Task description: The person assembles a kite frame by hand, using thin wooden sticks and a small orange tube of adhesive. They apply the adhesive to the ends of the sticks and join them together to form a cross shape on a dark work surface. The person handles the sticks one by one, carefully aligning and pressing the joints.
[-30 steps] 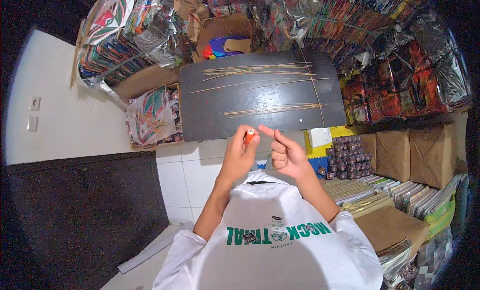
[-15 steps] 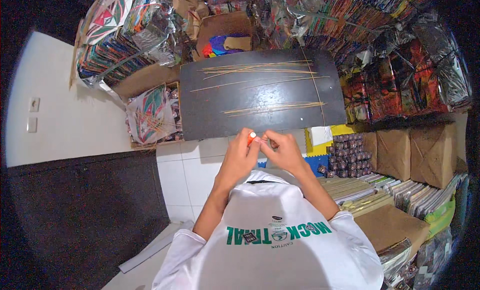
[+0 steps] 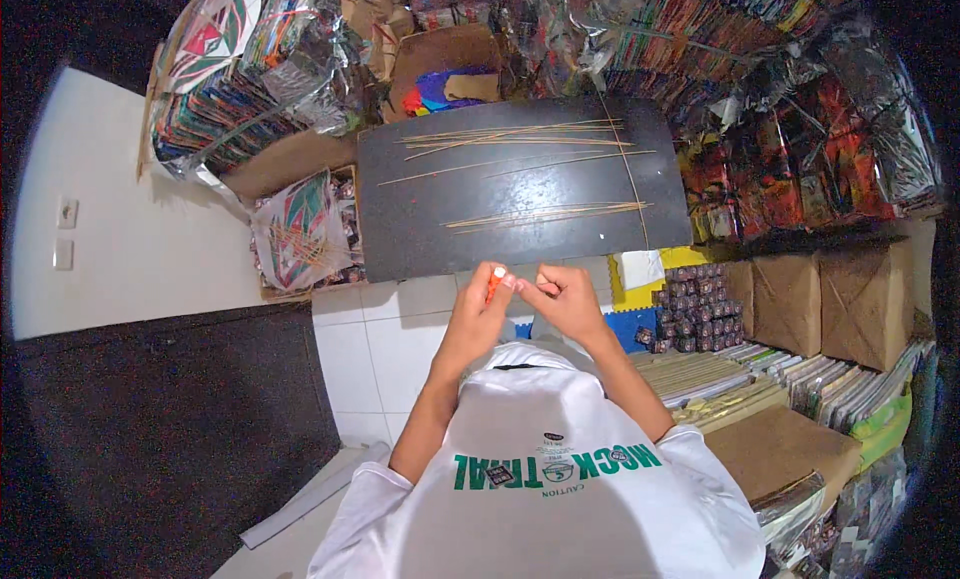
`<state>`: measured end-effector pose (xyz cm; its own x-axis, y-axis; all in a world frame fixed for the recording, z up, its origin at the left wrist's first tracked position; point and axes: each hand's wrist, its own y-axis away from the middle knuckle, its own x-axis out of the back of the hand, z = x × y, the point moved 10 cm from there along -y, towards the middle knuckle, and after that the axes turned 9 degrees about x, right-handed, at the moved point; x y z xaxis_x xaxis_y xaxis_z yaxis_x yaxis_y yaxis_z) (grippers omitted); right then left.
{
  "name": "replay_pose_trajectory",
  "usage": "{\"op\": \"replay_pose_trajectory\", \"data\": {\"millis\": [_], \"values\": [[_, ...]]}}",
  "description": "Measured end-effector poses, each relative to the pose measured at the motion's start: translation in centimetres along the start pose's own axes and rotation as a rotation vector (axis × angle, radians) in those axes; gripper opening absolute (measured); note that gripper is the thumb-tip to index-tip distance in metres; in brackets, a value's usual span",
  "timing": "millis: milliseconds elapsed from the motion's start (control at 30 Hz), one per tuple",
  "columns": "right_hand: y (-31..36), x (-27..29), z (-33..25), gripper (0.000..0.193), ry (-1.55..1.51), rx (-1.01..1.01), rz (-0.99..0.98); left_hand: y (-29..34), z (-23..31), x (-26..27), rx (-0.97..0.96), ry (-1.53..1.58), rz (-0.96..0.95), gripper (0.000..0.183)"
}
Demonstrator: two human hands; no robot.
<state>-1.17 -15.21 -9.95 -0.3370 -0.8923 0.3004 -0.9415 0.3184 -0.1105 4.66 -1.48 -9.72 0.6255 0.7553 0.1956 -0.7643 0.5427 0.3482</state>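
My left hand is closed around a small orange tube with a white end, just off the near edge of the dark table. Close beside it, my right hand is curled in a pinch, its thumb almost meeting the left thumb. Whatever lies between the right fingertips is too small to make out. Beyond the hands, several thin bamboo sticks lie in a loose bundle on the table. Farther back is another spread of thin sticks.
A long thin stick crosses the table's right side. Left of the table stands an open box with a kite-patterned plastic bag. Stacked colourful packs and brown parcels line the right. Small dark boxes sit near them.
Both hands stay in front of the table. The left hand has shifted slightly left and tilted, showing more of the orange tube; the right fingers have curled in a little.
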Motion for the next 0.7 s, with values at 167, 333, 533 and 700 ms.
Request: {"op": "replay_pose_trajectory", "data": {"millis": [167,333,533,700], "values": [[0.9,-0.3,1.1,0.056,-0.069,-0.082,0.064,0.9,1.6,0.0,-0.041,-0.144,0.107,0.017],[1.5,-0.5,1.2,0.054,-0.038,-0.076,0.117,1.0,2.0,-0.6,-0.162,-0.187,0.147,0.012],[1.9,-0.9,1.1,0.05,0.022,-0.037,0.176,0.7,1.2,-0.7,-0.236,-0.214,0.188,0.014],[1.8,-0.8,0.4,0.048,0.08,-0.04,0.235,0.2,0.9,-0.6,-0.14,-0.235,0.172,0.014]]}}
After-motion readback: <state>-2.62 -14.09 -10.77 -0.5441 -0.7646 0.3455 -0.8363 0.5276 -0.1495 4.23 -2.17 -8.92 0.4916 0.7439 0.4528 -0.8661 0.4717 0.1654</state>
